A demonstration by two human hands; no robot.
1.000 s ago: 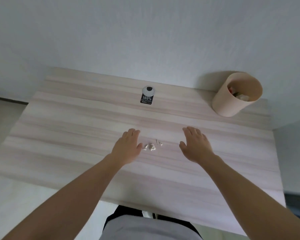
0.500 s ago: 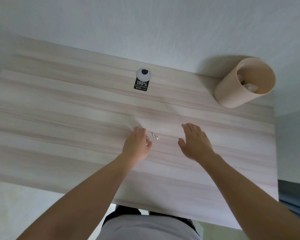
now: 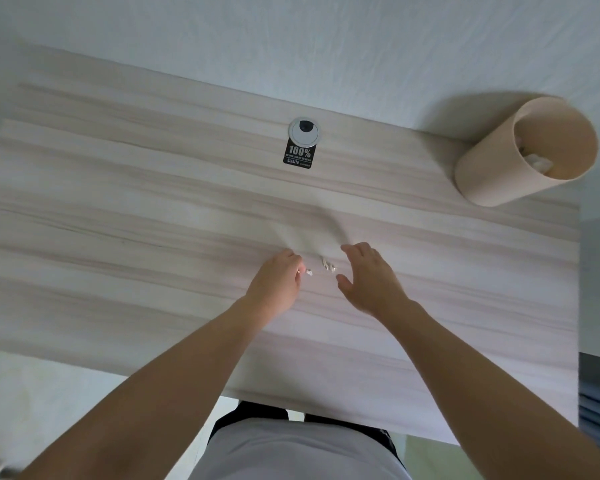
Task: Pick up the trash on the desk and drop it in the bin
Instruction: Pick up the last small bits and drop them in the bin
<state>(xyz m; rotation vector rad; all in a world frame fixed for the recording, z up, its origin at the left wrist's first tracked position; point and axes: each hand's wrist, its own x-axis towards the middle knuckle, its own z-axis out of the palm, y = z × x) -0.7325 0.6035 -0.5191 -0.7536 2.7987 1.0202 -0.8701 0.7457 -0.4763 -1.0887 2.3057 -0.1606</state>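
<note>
On the pale wooden desk, my left hand rests with its fingers curled over a small crumpled white paper; only a white bit shows at the fingertips. A few tiny white scraps lie just to the right of it. My right hand hovers open and flat on the other side of the scraps, holding nothing. The beige round bin stands at the desk's far right corner with white trash inside.
A round grey cable cap with a black "100%" sticker sits at the back middle of the desk. A white wall runs behind the desk. The desk's right edge lies close beyond the bin.
My left hand slid right over the crumpled paper and curled its fingers on it. My right hand moved left toward the scraps. The view shifted closer over the desk.
</note>
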